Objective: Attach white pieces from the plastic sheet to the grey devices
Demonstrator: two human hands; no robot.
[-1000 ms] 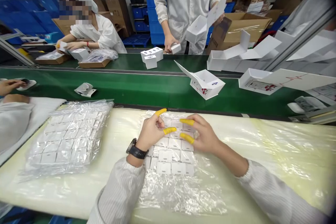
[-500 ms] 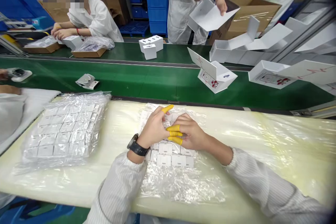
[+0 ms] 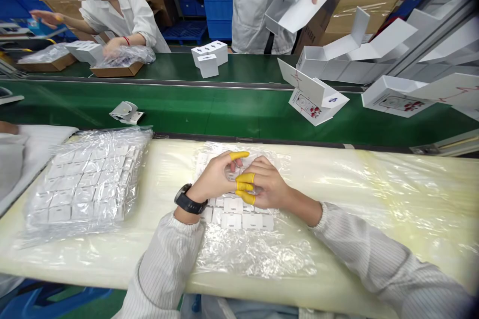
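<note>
My left hand (image 3: 217, 175) hovers over rows of small white pieces (image 3: 232, 220) lying on a clear plastic bag (image 3: 258, 256). Its index finger stretches out in a yellow finger cot, apart from the thumb; its other fingers are partly hidden. My right hand (image 3: 270, 184) has its cotted thumb and index finger closed around the tip of my left thumb, at that thumb's yellow finger cot (image 3: 244, 186). Anything else between the fingertips is too small to make out. A black watch (image 3: 189, 200) is on my left wrist.
To the left lies a filled clear bag (image 3: 86, 179) of similar white pieces. Beyond the padded table (image 3: 348, 199) runs a green conveyor (image 3: 209, 114) with a grey-white strapped item (image 3: 126, 112) and open white boxes (image 3: 318, 102). Two co-workers in white coats handle packaging across it.
My hands stay joined at the left thumb over the white pieces, nearly unmoved. The view has shifted slightly. Across the conveyor, one co-worker's arm has reached out to the left.
</note>
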